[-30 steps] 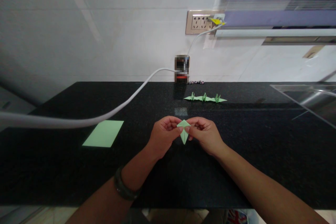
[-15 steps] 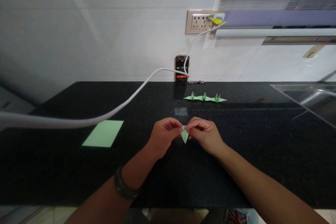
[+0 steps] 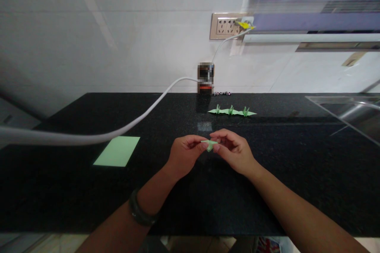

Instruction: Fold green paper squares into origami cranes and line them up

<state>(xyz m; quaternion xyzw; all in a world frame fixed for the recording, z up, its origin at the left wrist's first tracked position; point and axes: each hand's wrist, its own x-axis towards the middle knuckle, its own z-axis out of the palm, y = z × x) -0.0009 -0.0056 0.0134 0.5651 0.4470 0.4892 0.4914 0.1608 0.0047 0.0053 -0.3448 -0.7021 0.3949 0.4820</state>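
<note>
Folded green paper (image 3: 209,145), one piece, small: held over the worktop (image 3: 190,209), between its front and back edges. Handling, as judged: very light, thin, stiffened where layered; easily creased or torn; best taken by its side corners, with little pressure. Hands, two, both engaged: left hand (image 3: 184,156) pinching the paper's left corner between thumb and forefinger; right hand (image 3: 239,154) holding the right side more loosely, thumb in front, fingers curled behind. Forearms reaching in from the worktop's front edge, angled inward, fingertips nearly meeting. Also: green sheet (image 3: 117,152), flat, toward the worktop's left edge; three paper cranes (image 3: 231,112), near the back edge.
</note>
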